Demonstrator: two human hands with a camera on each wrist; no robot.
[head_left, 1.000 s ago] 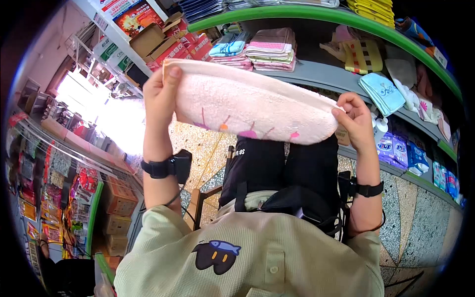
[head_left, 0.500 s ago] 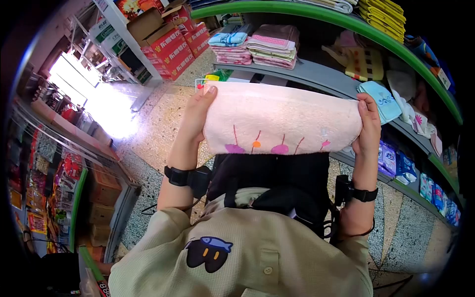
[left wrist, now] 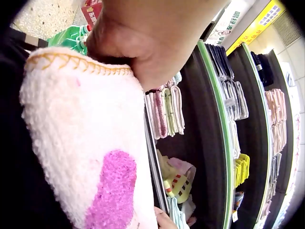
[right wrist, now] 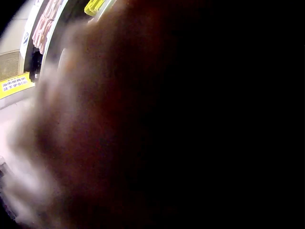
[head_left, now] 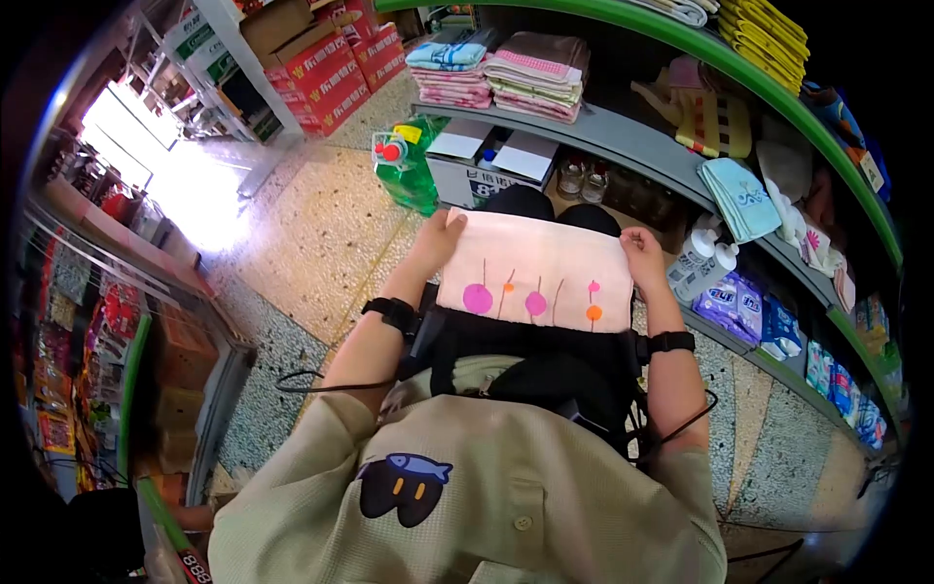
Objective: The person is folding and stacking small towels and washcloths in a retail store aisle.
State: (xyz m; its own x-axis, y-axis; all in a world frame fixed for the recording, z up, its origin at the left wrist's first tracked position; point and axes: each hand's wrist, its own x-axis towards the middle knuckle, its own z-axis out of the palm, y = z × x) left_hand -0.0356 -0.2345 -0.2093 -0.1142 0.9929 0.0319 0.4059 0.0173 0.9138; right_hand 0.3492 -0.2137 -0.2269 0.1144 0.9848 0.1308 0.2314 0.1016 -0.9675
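Observation:
A pale pink towel (head_left: 540, 258), folded into a strip, is stretched between both hands above the lap in the head view. Purple and orange dots with thin dark stems decorate it. The left hand (head_left: 435, 243) grips its left end, thumb on top. At the opposite end, the right hand (head_left: 644, 261) pinches the upper corner. Fluffy pile and orange edge stitching on the towel (left wrist: 66, 114) fill much of the left wrist view, below the left hand (left wrist: 138, 43). Dark blur covers most of the right wrist view, hiding the right hand's grip.
Folded towels (head_left: 540, 73) are stacked on the grey shelf ahead, with a light blue towel (head_left: 739, 200) farther right. Lower down are white pump bottles (head_left: 693, 261) and purple packs (head_left: 730, 307). Green bottles (head_left: 413, 180) stand on the floor near red cartons (head_left: 326, 88).
Both hands have brought the towel down from in front of the shelf to over the lap. Its dotted side now faces up more fully, and the green bottles have come into view.

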